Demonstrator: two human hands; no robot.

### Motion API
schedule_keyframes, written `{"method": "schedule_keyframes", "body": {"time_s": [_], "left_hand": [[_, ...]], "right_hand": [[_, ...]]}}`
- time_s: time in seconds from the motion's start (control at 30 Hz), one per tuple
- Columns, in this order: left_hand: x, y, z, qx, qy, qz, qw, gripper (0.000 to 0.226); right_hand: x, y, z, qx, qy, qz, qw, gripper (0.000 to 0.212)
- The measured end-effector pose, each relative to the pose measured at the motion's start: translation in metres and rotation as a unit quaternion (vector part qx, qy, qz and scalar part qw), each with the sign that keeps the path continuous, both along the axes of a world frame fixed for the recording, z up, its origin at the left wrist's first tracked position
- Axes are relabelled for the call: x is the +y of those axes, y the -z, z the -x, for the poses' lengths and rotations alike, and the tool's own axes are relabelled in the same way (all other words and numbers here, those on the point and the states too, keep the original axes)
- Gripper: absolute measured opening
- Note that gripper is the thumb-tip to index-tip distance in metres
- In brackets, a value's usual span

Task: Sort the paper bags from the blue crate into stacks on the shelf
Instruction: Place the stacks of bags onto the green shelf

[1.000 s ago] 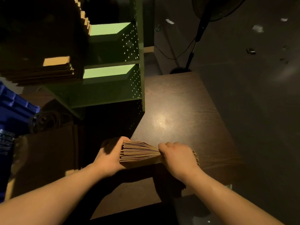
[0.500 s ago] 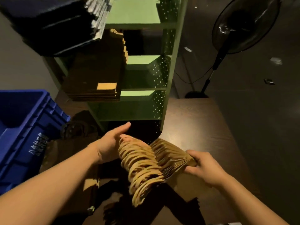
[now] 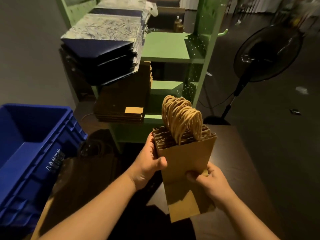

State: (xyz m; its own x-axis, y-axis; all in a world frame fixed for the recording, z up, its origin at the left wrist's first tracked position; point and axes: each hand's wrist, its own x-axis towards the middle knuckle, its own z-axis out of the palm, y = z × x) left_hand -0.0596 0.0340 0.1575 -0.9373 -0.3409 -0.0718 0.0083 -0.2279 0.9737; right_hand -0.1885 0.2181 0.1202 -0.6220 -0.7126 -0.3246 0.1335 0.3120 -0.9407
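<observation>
Both my hands hold a bundle of flat brown paper bags (image 3: 187, 158) upright above the table, their rope handles bunched at the top. My left hand (image 3: 149, 163) grips the bundle's left edge near the top. My right hand (image 3: 207, 179) pinches its lower right side. The green shelf (image 3: 166, 47) stands just behind. A stack of brown bags (image 3: 121, 103) lies on a lower level and a stack of dark blue patterned bags (image 3: 103, 49) on the level above. The blue crate (image 3: 34, 146) sits at the left.
More brown bags with dark handles (image 3: 93, 160) lie between the crate and the shelf. A dark wooden table (image 3: 242, 161) spreads under the bundle. A black standing fan (image 3: 266, 54) stands on the floor at the right, with scraps scattered around.
The bundle went from lying flat on the table to fanned out, and is now lifted upright with handles on top. My view has risen toward the shelf.
</observation>
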Motion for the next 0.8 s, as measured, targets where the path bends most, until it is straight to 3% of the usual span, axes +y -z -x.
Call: {"method": "schedule_keyframes", "body": {"time_s": [0.1, 0.27, 0.37, 0.5, 0.6, 0.8], "left_hand": [[-0.004, -0.001, 0.005, 0.010, -0.050, 0.065, 0.997, 0.099], [-0.004, -0.015, 0.023, -0.036, -0.150, 0.023, 0.988, 0.059], [-0.006, -0.021, 0.028, -0.066, -0.165, -0.032, 0.984, 0.074], [-0.006, -0.025, 0.033, -0.108, -0.164, -0.159, 0.968, 0.082], [-0.007, -0.033, 0.038, -0.121, -0.165, -0.158, 0.966, 0.069], [-0.011, -0.029, 0.044, -0.146, -0.215, -0.159, 0.953, 0.080]], "right_hand": [[-0.008, -0.008, 0.005, 0.020, -0.005, 0.003, 1.000, 0.042], [-0.020, -0.022, 0.015, 0.042, -0.005, 0.008, 0.999, 0.034], [-0.028, -0.029, 0.020, 0.047, -0.005, 0.003, 0.999, 0.021], [-0.038, -0.042, 0.024, 0.050, -0.004, 0.006, 0.999, 0.028], [-0.042, -0.048, 0.023, 0.028, -0.003, 0.018, 0.999, 0.028], [-0.049, -0.058, 0.025, -0.013, 0.015, 0.009, 1.000, 0.031]]}}
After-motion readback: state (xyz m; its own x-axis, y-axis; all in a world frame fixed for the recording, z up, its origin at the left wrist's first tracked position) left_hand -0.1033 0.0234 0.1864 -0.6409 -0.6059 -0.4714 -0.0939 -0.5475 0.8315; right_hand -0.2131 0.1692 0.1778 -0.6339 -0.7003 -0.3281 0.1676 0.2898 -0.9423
